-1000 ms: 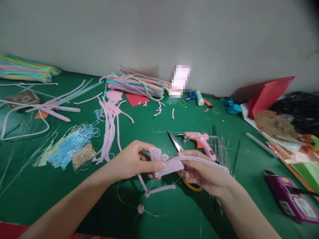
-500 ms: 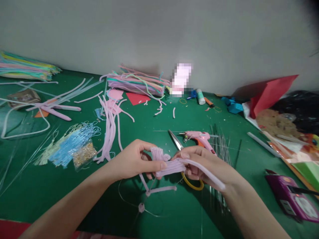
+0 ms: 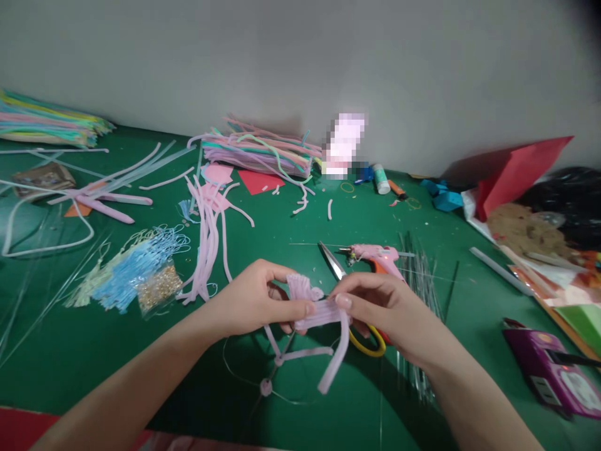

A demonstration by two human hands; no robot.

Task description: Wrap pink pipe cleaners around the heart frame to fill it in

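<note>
Between my hands is a folded lilac pipe cleaner piece [image 3: 319, 315], its strands lying side by side in a flat band, with a pleated part above. My left hand [image 3: 263, 300] pinches its left end between thumb and fingers. My right hand [image 3: 375, 307] pinches the right end, where one loose tail [image 3: 334, 363] bends down toward the table. Below hang a thin wire with a small lilac knot [image 3: 266, 388] and further lilac strips [image 3: 305, 354]. Scissors with yellow handles [image 3: 370, 346] lie partly hidden behind my right hand, beside a pink glue gun [image 3: 375, 254].
Thin wires [image 3: 417, 282] lie right of the glue gun. Lilac pipe cleaners [image 3: 206, 244], blue tassels [image 3: 136, 266] and a bag of gold beads [image 3: 159, 288] are at left. A pipe cleaner bundle [image 3: 258, 153] rests by the wall. A purple device [image 3: 549, 369] stands at right.
The loose tail has swung from pointing right along my right hand to hanging down. My right thumb now presses on the fold at the band's right end.
</note>
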